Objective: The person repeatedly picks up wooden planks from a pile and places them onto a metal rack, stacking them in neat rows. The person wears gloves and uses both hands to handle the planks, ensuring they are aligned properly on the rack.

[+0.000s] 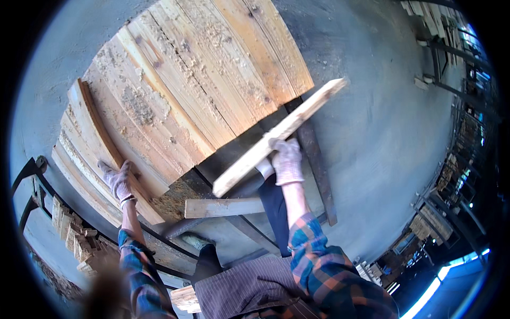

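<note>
Fingers of my gloved right hand (288, 162) grip a narrow, pale wooden strip (255, 157) mid-length, aslant; my gloved left hand (116, 181) lies spread on a brown-edged plank (93, 134). I should hold the strip clear of the sawdust-strewn pale boards (199, 69) beyond.

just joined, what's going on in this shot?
A person in work gloves is handling timber. The right hand grips a narrow wooden strip near its middle, held at a slant off the near edge of a row of planks scattered with wood shavings. The left hand is on a long plank at the left side of that row, fingers spread. Below the strip in the picture, a short board lies by the dark metal frame.
</note>
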`<state>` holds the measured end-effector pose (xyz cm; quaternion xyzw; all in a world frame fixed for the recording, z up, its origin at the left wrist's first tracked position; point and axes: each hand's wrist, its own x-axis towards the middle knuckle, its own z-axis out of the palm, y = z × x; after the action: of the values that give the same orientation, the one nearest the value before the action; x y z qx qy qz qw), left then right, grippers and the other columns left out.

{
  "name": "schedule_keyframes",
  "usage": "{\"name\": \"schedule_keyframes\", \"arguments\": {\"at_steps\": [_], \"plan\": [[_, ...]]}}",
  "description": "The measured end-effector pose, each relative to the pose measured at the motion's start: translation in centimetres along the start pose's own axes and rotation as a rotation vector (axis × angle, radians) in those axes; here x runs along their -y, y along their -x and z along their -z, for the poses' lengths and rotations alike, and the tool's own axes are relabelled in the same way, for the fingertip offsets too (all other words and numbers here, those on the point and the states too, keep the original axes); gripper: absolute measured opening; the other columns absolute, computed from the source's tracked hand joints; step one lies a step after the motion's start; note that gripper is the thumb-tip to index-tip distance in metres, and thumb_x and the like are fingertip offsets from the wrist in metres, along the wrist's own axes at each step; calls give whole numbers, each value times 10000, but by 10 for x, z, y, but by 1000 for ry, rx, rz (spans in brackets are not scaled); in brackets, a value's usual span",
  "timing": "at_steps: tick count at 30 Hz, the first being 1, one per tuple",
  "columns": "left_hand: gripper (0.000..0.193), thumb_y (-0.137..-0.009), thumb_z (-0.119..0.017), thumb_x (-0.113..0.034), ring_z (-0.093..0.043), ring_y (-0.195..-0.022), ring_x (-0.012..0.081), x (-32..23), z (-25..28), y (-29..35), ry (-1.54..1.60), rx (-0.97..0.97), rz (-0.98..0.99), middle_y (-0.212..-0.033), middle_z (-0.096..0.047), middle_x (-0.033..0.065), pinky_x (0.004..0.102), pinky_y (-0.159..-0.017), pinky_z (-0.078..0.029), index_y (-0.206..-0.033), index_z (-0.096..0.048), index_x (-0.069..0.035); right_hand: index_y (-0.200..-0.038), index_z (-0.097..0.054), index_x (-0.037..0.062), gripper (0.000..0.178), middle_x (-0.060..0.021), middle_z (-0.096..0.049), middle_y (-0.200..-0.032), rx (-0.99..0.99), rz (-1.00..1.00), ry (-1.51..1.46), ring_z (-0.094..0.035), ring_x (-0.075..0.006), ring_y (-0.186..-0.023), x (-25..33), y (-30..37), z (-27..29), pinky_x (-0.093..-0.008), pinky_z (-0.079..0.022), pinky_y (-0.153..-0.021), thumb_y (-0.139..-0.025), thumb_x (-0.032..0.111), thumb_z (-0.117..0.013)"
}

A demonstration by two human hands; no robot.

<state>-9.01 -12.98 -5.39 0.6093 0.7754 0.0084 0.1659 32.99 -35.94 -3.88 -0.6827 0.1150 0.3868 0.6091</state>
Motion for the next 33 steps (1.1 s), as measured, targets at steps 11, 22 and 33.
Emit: {"name": "schedule_keyframes", "arguments": {"at_steps": [11, 22, 33], "plan": [[787, -861, -557, -481, -445, -495, 155, 107, -62, -29, -817, -336, -196, -636, -441, 27, 279, -439, -415, -1440, -311, -9, -1384, -425, -17, 731, -82, -651, -945, 296, -78, 694, -616, -157, -724, 218, -206, -83, -259, -518, -623, -765, 205, -743], [986, -693, -808, -189, -644, -882, 149, 25, 36, -24, 457, 126, 238, -1089, -641, 163, 310, -720, -553, -1474, -227, -35, -1424, -383, 0, 655, -118, -510, -1342, 600, 301, 846, -543, -186, -1125, 163, -71, -114, -263, -426, -963, -821, 94, -620], [470, -913, -482, -106, -637, -880, 202, 42, 44, 162, 2318, 155, 571, -1028, -647, 135, 317, -837, -547, -1352, -366, 13, -1456, -314, 8, 880, -170, -478, -1352, 1377, 144, 974, -544, -212, -1120, -83, 208, -233, -294, -448, -955, -702, 102, -758]]}}
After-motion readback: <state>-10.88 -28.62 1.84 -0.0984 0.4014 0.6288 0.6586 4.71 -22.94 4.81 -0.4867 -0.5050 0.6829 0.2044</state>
